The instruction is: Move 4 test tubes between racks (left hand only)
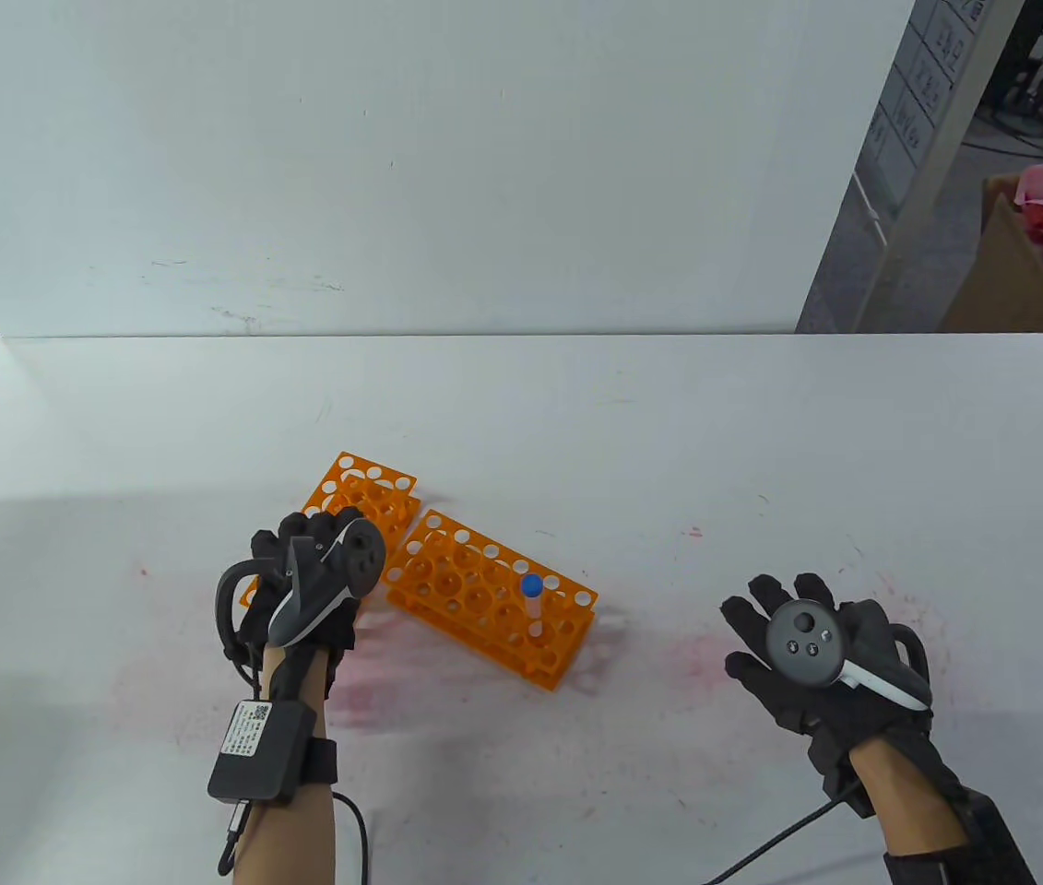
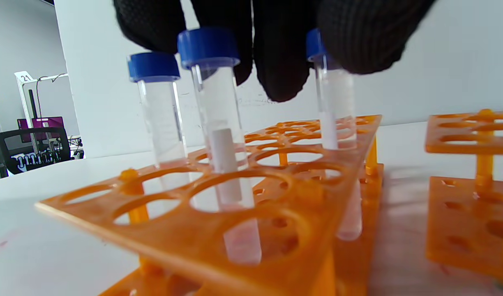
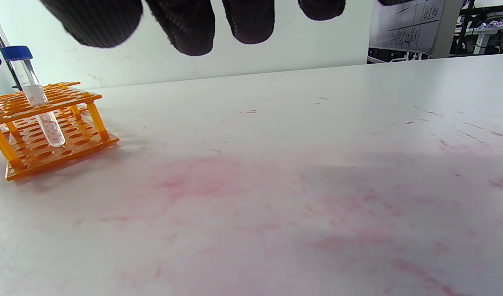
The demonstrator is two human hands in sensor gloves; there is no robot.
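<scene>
Two orange racks lie side by side. My left hand [image 1: 304,553] is over the left rack [image 1: 364,489]. In the left wrist view, three blue-capped test tubes stand in this rack [image 2: 276,205]. My thumb and a finger [image 2: 280,61] pinch the cap of the far right tube [image 2: 333,107]; its lower end is still in the rack. The other two tubes [image 2: 161,119] [image 2: 218,123] stand free. The right rack [image 1: 484,599] holds one blue-capped tube [image 1: 532,604], also seen in the right wrist view [image 3: 33,90]. My right hand [image 1: 788,636] rests open and empty on the table.
The white table [image 1: 576,415] carries pink stains near the front. A white wall panel [image 1: 392,166] stands behind it. A cardboard box [image 1: 1019,267] with coloured scraps sits past the far right corner. The right rack also shows in the left wrist view [image 2: 469,164].
</scene>
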